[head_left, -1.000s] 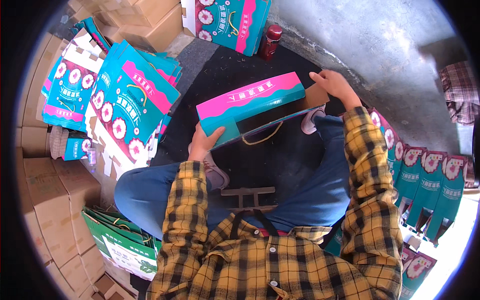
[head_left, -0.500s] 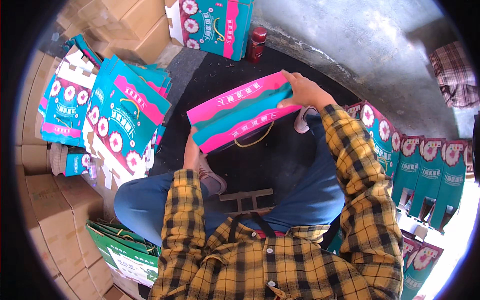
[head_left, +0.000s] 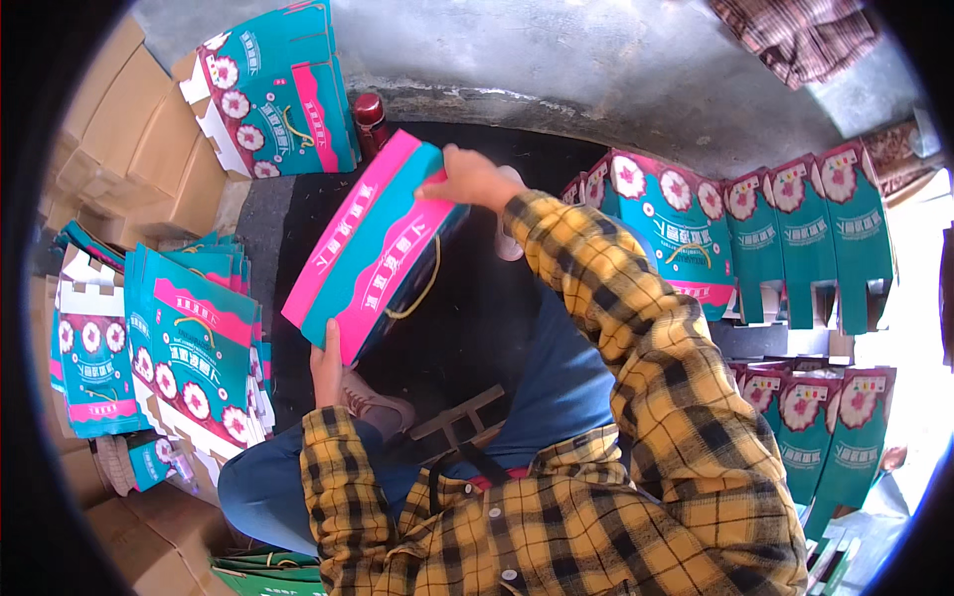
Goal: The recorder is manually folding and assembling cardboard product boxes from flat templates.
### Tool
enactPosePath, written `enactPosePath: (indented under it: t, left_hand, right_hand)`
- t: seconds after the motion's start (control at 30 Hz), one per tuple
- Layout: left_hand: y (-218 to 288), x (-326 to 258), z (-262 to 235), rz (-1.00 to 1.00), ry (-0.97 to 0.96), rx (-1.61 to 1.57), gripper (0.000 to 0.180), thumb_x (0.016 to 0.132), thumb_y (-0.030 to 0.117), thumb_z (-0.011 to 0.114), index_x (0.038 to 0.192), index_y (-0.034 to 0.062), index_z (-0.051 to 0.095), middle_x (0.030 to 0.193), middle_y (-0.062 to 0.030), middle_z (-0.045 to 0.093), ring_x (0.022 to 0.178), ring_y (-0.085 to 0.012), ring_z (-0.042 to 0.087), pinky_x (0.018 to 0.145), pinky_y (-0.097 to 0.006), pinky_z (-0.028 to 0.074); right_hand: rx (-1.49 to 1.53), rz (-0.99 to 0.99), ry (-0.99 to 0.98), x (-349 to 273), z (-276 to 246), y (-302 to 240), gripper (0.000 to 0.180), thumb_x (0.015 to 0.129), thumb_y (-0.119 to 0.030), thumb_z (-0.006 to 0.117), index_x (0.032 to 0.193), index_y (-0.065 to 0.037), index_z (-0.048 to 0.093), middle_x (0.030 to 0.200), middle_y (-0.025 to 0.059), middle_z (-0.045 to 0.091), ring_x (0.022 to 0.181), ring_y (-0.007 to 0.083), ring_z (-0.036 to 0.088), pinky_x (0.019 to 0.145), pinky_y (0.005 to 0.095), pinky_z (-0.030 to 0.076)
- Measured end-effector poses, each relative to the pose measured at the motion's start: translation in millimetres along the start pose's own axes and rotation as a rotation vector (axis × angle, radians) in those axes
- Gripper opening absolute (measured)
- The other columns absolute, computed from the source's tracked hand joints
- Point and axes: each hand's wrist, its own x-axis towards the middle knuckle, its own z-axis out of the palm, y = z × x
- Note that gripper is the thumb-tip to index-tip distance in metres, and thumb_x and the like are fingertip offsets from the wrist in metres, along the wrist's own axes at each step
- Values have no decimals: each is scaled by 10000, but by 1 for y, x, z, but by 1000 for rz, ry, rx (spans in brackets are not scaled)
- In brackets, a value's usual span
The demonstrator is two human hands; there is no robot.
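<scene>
Tilted in front of me is a cardboard gift box (head_left: 368, 243), pink and teal with wavy borders and white print. A yellow cord handle (head_left: 425, 288) hangs from its right side. My left hand (head_left: 326, 366) grips the near lower end, fingers mostly hidden behind the box. At the far upper end my right hand (head_left: 471, 181) is closed over the corner, thumb on the pink face. The underside of the box is hidden.
Flat box sheets (head_left: 199, 328) are stacked at left, with more (head_left: 283, 109) against the wall beside a red bottle (head_left: 370, 117). Finished boxes (head_left: 785, 228) stand in rows at right. Brown cartons (head_left: 149, 129) line the left side; a green bag (head_left: 263, 574) sits low left.
The box has turned steeper, its far end swinging up and left, with both hands still on it. The whole view has swung to the right, showing more of the standing boxes.
</scene>
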Motion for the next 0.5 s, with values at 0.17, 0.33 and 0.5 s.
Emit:
enactPosePath:
  t: [0.17,0.33,0.5]
  left_hand:
    - [28,-17,19,538,-15,32,553,978,298,707,1406,5,515,1266,-106,626,1108,-211,628,985,-348,477]
    - [105,-99,115,1040,-68,215,572,922,158,761,1392,-31,493,1274,-157,603,1186,-262,603,1020,-370,464]
    - [128,-158,253,1480,-115,398,724,873,172,789,1445,-78,423,1356,-287,540,1225,-445,565,1047,-456,463]
  right_hand:
    - [132,-112,466,-81,-114,-40,639,826,-527,787,1053,36,586,935,257,708,921,422,706,822,481,553]
    - [767,-116,1105,-222,-170,42,392,1049,-392,548,1225,-53,636,1085,20,640,922,145,601,820,314,498]
    - [1131,-47,1499,-333,-194,153,735,1051,-637,378,1251,39,586,1123,97,626,1080,220,587,1000,388,457]
